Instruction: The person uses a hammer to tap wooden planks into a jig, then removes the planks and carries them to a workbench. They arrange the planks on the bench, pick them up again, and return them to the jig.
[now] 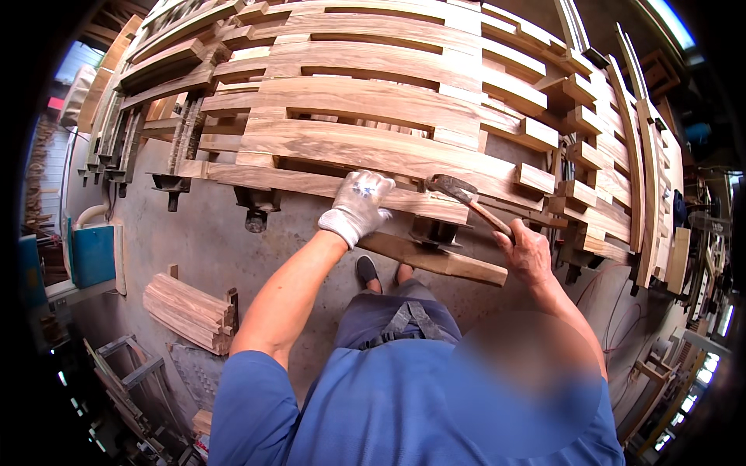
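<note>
My left hand (pixel 360 206), in a white work glove, grips the near wooden rail (pixel 299 183) of a slatted wooden assembly, its fingers curled over the top edge. In my bare right hand (pixel 528 252) is a hammer (pixel 489 217), held by its wooden handle. The dark metal hammer head (pixel 452 186) is over the right part of the near rail; whether it touches the wood I cannot tell. Long pale slats (pixel 350 105) lie side by side beyond my hands, with narrow gaps between them. Below the rail, a thick wooden bar (pixel 435 259) slants close to my left hand.
Dark metal clamps (pixel 256 203) support the assembly along its near edge. Short block ends (pixel 536 177) jut up at the right. A stack of wooden strips (pixel 189 312) lies on the concrete floor at lower left. A blue-green box (pixel 93 255) stands far left.
</note>
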